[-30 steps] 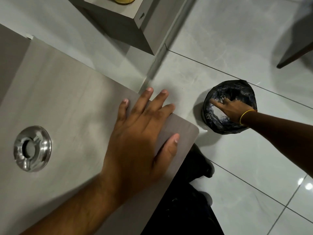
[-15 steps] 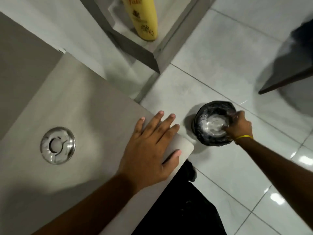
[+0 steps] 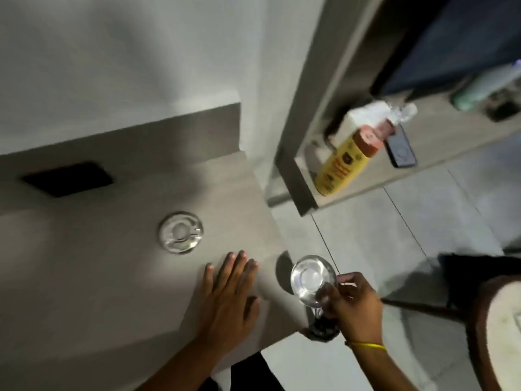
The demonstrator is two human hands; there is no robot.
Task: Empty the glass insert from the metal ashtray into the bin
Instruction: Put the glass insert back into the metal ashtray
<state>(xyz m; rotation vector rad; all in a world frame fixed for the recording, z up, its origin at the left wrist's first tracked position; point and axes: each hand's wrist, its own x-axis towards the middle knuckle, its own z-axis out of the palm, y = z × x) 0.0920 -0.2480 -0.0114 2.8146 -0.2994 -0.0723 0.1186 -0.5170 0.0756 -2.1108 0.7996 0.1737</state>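
The round metal ashtray (image 3: 181, 232) sits on the grey tabletop (image 3: 84, 277), its centre hollow. My right hand (image 3: 352, 306) grips the clear glass insert (image 3: 311, 279) by its rim, holding it just off the table's right corner, above the floor. The insert looks empty. Flat on the table near that corner lies my left hand (image 3: 225, 297), fingers spread, holding nothing. Below my right hand, a dark bit of the bin (image 3: 321, 331) peeks out; most of it is hidden.
A grey shelf unit (image 3: 298, 170) stands to the right with a yellow bottle (image 3: 346, 162) and a phone (image 3: 400, 149). A dark rectangular panel (image 3: 67, 179) is set in the table's back ledge. A round stool (image 3: 499, 334) stands at the right on the tiled floor.
My right hand has risen from the bin with the glass insert and come up beside the table corner. The view has tilted upward; my left hand stays flat on the table.
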